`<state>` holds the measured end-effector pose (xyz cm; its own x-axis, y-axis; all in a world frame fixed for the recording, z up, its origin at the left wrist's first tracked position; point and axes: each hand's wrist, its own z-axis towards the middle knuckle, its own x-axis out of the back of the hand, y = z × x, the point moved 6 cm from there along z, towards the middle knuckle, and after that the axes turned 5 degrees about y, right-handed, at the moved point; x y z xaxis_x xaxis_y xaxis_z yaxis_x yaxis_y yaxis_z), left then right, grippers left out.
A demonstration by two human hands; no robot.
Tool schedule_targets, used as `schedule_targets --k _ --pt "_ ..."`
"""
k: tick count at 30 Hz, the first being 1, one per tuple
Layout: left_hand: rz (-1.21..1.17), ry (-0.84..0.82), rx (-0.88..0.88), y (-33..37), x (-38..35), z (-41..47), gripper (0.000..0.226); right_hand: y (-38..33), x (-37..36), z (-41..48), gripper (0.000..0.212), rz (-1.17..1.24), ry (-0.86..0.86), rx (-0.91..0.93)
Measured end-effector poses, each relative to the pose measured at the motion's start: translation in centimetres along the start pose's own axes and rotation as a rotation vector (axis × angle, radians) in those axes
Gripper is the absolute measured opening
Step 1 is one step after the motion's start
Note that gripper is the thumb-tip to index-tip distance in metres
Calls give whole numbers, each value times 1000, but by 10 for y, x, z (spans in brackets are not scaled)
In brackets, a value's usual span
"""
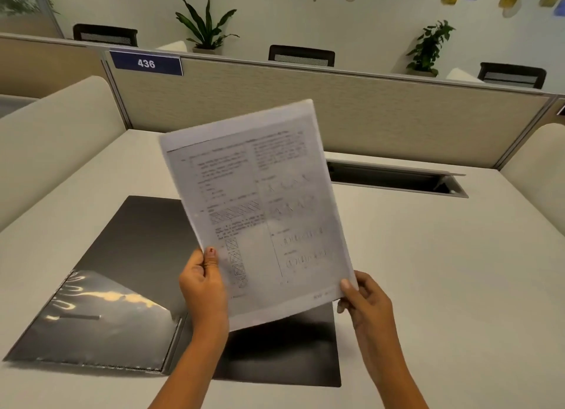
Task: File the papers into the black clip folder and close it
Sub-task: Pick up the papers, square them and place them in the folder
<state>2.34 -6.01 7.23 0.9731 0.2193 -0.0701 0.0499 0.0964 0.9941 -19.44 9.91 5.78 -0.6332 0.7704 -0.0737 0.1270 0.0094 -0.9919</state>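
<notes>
Above the open black plastic clip folder (128,286) lying flat on the pale desk (428,271), the left hand (203,283) and right hand (362,298) each pinch a bottom corner of the upright white printed papers (260,213), long axis leaning left, the folder directly below.

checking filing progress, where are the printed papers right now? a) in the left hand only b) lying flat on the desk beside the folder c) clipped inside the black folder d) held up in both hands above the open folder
d: the white printed paper sheets are pinched at their lower corners by the left hand and right hand, raised over the open black plastic clip folder.
</notes>
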Motion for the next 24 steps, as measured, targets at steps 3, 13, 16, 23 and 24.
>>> schedule_targets --k 3,13,16,23,24 --pt "-155 23 188 -6 -5 -8 24 1 -17 -10 46 320 -83 -105" --pt "-580 -252 394 -8 -25 -33 26 -21 -33 -15 18 177 116 113" --pt "-677 -251 376 -1 -12 -1 26 -35 -18 -7 15 53 152 217" --pt "-259 -321 73 23 31 50 22 -52 8 2 12 -58 154 344" --pt "-129 -331 -5 25 35 50 20 -52 9 2 12 -56 151 351"
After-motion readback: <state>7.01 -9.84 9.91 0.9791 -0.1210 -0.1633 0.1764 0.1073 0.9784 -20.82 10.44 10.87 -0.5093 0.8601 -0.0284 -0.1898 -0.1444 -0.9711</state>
